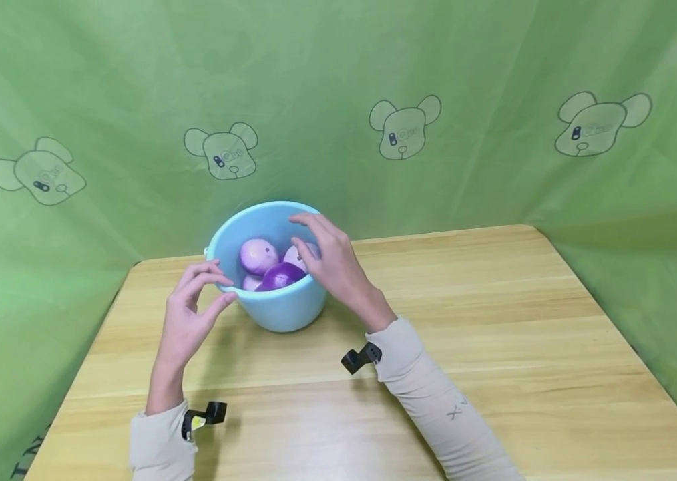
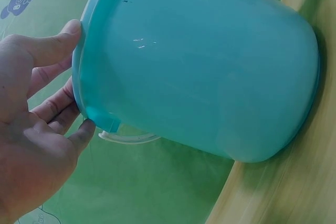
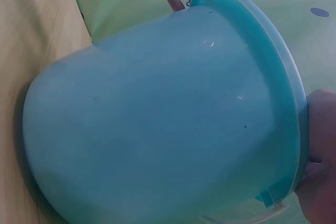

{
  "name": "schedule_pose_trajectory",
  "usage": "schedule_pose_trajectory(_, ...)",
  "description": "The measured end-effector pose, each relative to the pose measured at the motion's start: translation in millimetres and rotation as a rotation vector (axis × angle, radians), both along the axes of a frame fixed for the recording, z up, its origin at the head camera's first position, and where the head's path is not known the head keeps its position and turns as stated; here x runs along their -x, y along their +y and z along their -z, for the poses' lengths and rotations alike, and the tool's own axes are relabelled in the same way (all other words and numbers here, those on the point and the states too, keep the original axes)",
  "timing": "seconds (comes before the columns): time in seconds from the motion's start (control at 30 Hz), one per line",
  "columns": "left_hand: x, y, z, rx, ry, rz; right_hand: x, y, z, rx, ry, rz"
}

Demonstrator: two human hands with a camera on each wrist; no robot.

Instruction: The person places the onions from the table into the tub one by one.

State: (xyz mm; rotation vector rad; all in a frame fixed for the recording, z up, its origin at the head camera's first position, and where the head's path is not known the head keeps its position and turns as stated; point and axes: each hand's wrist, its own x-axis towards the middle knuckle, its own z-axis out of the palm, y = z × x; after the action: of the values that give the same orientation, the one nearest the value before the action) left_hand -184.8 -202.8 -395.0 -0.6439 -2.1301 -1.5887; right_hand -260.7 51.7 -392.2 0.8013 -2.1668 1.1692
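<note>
A light blue bucket (image 1: 281, 310) stands on the table with several round, ball-like things inside. Among them are a pale purple ball (image 1: 259, 256) with a small dark dot, a glossy dark purple one (image 1: 283, 275) and a whitish one (image 1: 298, 258) at the right. My left hand (image 1: 188, 314) is at the bucket's left rim; in the left wrist view its thumb and fingertips rest along that rim, loosely bent. Over the right rim reaches my right hand (image 1: 338, 264), thumb and forefinger spread above the whitish ball. In the right wrist view the rim hides most of this hand.
The wooden table (image 1: 495, 347) extends right and toward me. Behind it hangs a green curtain (image 1: 314, 67) with printed bear heads, close to the bucket's far side. A whitish bucket handle (image 2: 128, 139) hangs under the rim. Black wrist cameras sit at both sleeves.
</note>
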Motion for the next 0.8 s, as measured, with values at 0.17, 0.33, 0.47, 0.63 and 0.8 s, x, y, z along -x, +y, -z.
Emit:
schedule_pose_trajectory(0.17,8.6,-2,10.7,0.017,0.019,-0.003,-1.1,9,5.8,0.009,0.002,0.027)
schedule_pose_trajectory(0.33,18.3,-10,22.6,-0.008,0.052,0.006,-5.0,22,12.8,-0.002,-0.004,0.068)
schedule_pose_trajectory(0.47,19.3,-20,30.1,-0.139,0.079,0.000,-10.7,39,19.4,-0.037,-0.037,0.083)
schedule_pose_trajectory(0.63,23.2,-38,38.6,-0.214,0.081,-0.108,-17.9,64,28.8,-0.096,-0.091,0.128)
schedule_pose_trajectory(0.8,29.4,-60,50.3,-0.004,0.068,-0.251,-25.8,91,42.7,-0.183,-0.165,0.184)
